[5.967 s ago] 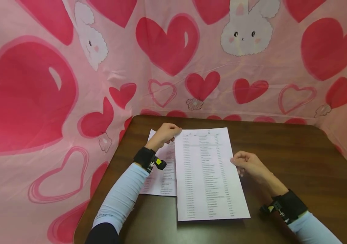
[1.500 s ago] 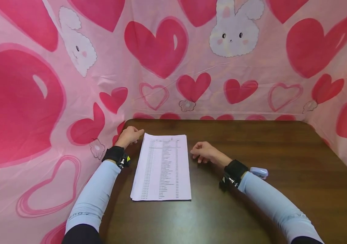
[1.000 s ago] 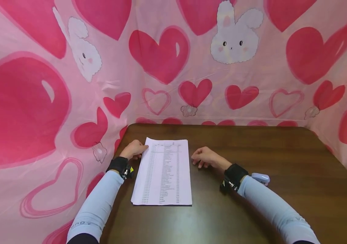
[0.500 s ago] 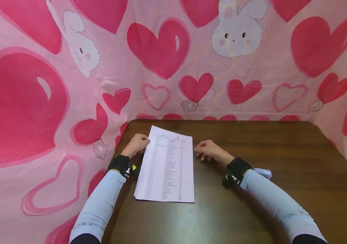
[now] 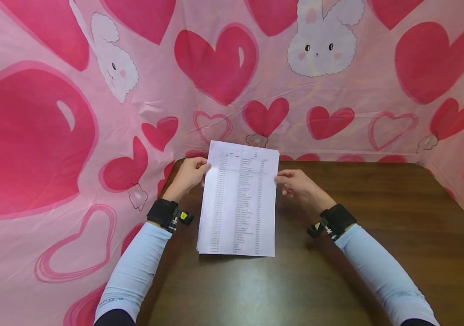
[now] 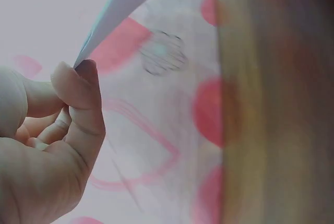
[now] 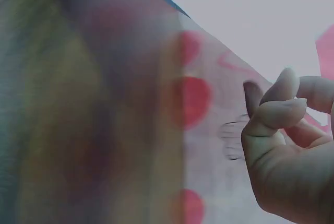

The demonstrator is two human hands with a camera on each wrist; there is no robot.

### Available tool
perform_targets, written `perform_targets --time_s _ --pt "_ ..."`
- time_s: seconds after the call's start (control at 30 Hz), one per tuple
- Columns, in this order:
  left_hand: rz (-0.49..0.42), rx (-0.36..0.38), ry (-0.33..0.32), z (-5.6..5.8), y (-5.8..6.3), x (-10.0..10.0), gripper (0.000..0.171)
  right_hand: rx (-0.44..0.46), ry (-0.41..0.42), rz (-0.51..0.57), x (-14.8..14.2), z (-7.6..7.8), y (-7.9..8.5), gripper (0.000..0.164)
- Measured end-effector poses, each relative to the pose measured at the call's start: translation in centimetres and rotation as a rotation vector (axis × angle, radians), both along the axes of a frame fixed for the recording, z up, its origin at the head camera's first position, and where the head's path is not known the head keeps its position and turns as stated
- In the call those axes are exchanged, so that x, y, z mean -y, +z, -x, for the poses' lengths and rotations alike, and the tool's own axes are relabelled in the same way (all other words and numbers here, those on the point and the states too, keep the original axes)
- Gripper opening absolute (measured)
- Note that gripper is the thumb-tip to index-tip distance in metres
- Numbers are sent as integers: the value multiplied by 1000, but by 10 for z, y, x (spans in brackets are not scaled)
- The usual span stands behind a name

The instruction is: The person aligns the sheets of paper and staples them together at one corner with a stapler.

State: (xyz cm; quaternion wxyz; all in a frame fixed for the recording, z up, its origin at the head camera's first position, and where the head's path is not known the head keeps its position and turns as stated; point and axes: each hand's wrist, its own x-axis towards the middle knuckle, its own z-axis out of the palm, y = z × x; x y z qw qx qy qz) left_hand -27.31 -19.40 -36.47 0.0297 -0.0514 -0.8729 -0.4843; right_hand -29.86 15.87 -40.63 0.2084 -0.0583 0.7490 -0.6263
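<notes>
A stack of printed paper sheets (image 5: pixel 241 203), covered in columns of small text, is raised upright-ish above the table, its top edge overlapping the pink backdrop. My left hand (image 5: pixel 188 176) pinches the upper left edge; in the left wrist view thumb and forefinger meet on the paper (image 6: pixel 117 10). On the opposite side my right hand (image 5: pixel 302 186) pinches the upper right edge between thumb and forefinger. The right wrist view shows those fingers (image 7: pixel 284 85) at the edge of the white paper (image 7: pixel 235 10). Edges of lower sheets peek out slightly at the bottom left.
The brown wooden table (image 5: pixel 382 217) lies under both arms. A pink curtain (image 5: pixel 223 81) with hearts and rabbits rises along its back and left side.
Earlier, one sheet was brought over another and laid as one stack. Since then the left hand has lifted the stack, and the right hand has come in and taken its right edge.
</notes>
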Motion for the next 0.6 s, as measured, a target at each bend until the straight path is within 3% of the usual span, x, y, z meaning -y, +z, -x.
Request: perform_targets --time_s 0.23,0.6 --pt "-43 -172 -54 -6 33 -21 23 -125 47 108 -14 -10 43 45" --pt "-103 -313 -140 -29 66 -43 22 -456 -11 -25 -41 -38 100 41"
